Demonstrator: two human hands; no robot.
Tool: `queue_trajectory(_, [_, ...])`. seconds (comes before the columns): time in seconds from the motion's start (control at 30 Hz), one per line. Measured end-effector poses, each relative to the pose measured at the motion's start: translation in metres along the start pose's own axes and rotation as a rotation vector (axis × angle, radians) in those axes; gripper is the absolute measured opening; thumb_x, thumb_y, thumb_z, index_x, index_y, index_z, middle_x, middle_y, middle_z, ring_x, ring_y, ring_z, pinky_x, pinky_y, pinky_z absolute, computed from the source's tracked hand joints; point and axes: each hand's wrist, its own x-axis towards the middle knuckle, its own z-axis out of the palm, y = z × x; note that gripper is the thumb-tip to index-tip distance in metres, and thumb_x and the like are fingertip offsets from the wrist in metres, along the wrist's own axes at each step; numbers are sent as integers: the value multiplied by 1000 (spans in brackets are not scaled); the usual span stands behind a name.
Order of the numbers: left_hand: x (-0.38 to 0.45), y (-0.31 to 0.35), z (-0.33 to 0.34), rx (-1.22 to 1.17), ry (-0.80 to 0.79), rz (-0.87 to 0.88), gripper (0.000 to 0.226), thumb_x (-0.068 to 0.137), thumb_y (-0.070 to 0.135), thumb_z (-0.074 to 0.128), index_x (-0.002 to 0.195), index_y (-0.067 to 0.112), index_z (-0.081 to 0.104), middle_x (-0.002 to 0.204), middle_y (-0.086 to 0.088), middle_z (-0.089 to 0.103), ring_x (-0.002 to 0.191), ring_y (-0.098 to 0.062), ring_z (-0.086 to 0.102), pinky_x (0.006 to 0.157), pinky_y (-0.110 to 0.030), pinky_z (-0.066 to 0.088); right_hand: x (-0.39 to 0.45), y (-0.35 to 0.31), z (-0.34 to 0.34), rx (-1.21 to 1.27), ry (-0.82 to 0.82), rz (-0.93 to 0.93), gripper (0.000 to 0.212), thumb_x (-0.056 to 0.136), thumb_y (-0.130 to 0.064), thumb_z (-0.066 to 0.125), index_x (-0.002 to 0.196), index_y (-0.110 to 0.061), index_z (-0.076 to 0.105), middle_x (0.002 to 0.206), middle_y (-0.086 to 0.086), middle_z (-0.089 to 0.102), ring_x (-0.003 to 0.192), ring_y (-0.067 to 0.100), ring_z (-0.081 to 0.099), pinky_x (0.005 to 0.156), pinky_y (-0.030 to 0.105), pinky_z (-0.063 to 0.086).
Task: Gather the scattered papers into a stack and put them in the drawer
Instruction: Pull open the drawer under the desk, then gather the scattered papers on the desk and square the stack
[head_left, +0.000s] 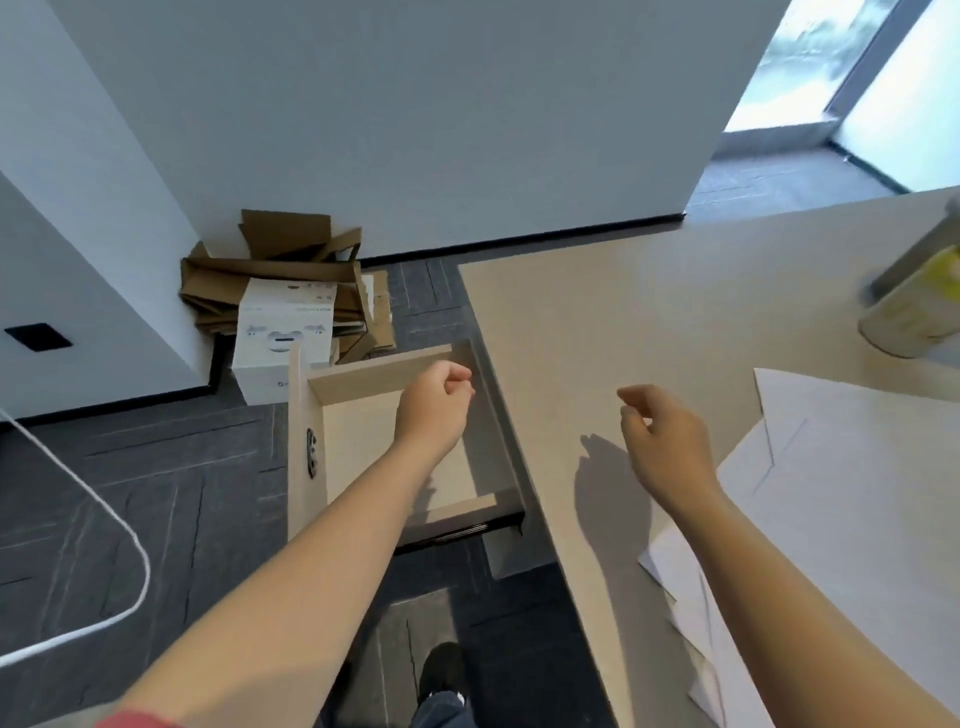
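Drawer (400, 431) is standing pulled out at centre frame, its pale wood-grain interior showing bare where the arm is not covering it, with a dark metal handle on its front panel. We are judging the step in hand as the one between opening the drawer and gathering: the papers (852, 483) are lying loose and overlapping at the right of the frame on the desk (597, 312), none yet in a stack.

We are recording the left hand (434, 402) hovering over the drawer's far side, fingers curled loosely inward and gripping nothing. The right hand (662, 441) is hanging above the bare desk just left of the papers, fingers half curled, holding nothing and casting a soft shadow on the surface.

The next move, in our judgement, is calling for both hands to travel right, sweep the sheets together and square their edges before lifting.

Materials: the sheets are looking thin, white, flat and matte, with faint crease or edge lines; the desk is a smooth light laminate with square edges. A blurred cylindrical container (914, 306) is standing at the upper right, near the papers' top edge. Flattened cardboard (291, 280) is lying on the floor at upper left.
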Motion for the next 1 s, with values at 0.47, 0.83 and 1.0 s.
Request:
queue_trajectory(0.47, [-73, 96, 175, 359, -589, 184, 40, 92, 21, 43, 129, 7, 46, 133, -10, 53, 109, -27, 56, 86, -30, 44, -109, 139, -130, 112, 417, 462, 34, 92, -10, 40, 122, -5, 55, 131, 12, 55, 118, 23, 51, 87, 21, 32])
queue_trajectory(0.83, [-116, 82, 244, 741, -814, 474, 42, 88, 22, 53, 126, 8, 46, 134, -10, 39, 126, -28, 37, 94, -34, 39, -169, 207, -86, -148, -11, 950, 65, 93, -38, 36, 148, -18, 6, 159, 9, -6, 146, 30, -5, 117, 43, 7])
queue_trajectory(1.0, [-126, 86, 258, 809, -940, 393, 26, 83, 16, 57, 101, 7, 41, 104, -9, 46, 93, -29, 50, 71, -31, 38, -166, 199, -87, -151, 120, 952, 28, 90, -26, 38, 112, -12, 49, 137, 10, 41, 124, 32, 34, 95, 38, 38])
